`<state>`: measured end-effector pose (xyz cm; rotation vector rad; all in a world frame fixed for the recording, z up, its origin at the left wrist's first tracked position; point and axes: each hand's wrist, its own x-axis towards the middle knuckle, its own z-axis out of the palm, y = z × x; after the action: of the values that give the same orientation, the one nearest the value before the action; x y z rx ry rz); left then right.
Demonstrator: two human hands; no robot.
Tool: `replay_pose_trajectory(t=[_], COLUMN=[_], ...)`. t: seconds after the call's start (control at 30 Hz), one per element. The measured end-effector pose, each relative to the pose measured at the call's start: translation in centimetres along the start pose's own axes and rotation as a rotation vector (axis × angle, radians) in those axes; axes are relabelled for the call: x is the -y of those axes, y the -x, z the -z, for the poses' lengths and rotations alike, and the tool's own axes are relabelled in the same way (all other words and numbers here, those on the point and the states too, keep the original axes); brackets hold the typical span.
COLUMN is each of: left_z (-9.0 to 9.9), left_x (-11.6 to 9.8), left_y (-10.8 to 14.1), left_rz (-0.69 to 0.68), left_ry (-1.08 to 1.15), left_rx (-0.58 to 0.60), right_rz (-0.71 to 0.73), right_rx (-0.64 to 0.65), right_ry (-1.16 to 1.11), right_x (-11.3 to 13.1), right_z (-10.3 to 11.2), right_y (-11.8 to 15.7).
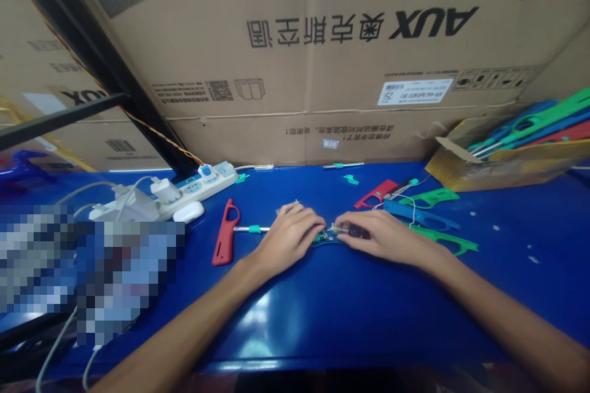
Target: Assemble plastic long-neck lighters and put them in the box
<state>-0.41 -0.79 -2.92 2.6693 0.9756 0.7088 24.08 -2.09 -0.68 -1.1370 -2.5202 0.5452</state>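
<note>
Small green part (319,237) right of red casing (224,242); left hand (290,233) curled over it, likely steadying, actual pinch hidden, can't tell; right hand (380,234) closed round dark-handled tool (359,231), farther right of casing, presumably for control

The bench (286,319) is smooth and very shiny. The big box (276,70) is dull card with a paper label (405,91). The red handle (223,242) looks like plastic, the rod (242,229) shiny metal. The power strip (224,177) is smooth plastic.
</note>
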Motion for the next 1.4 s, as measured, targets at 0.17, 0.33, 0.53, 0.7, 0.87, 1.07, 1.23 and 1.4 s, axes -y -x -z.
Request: replay_pose_trajectory(t=[0.17,0.33,0.53,0.7,0.87,1.07,1.23,1.4], left_z=[0.03,-0.01,-0.03,-0.02,-0.08,-0.15,-0.06,-0.02], left_x=[-0.06,-0.12,-0.07,-0.05,-0.04,-0.01,-0.04,-0.05], left_y=[-0.05,-0.08,-0.06,-0.03,-0.07,-0.01,0.0,-0.03], left_rz=[-0.013,-0.043,-0.049,-0.048,-0.044,-0.043,-0.041,-0.038], left_ry=[0.003,-0.005,-0.009,-0.007,0.001,0.0,0.0,0.006], left_rx=[0.01,0.012,0.011,0.007,0.01,0.014,0.011,0.014], right_rz=[0.0,0.001,0.007,0.006,0.001,-0.001,0.007,0.026], right_rx=[-0.003,0.012,0.009,0.002,0.007,0.016,0.02,-0.007], right_ry=[0.004,-0.01,-0.011,-0.016,-0.016,-0.009,-0.008,-0.002], right_x=[0.17,0.35,0.34,0.27,0.36,0.3,0.2,0.09], right_z=[-0.12,-0.16,-0.19,-0.15,-0.16,-0.14,-0.13,-0.28], right_y=[-0.17,-0.25,-0.22,-0.18,-0.26,-0.29,-0.22,-0.18])
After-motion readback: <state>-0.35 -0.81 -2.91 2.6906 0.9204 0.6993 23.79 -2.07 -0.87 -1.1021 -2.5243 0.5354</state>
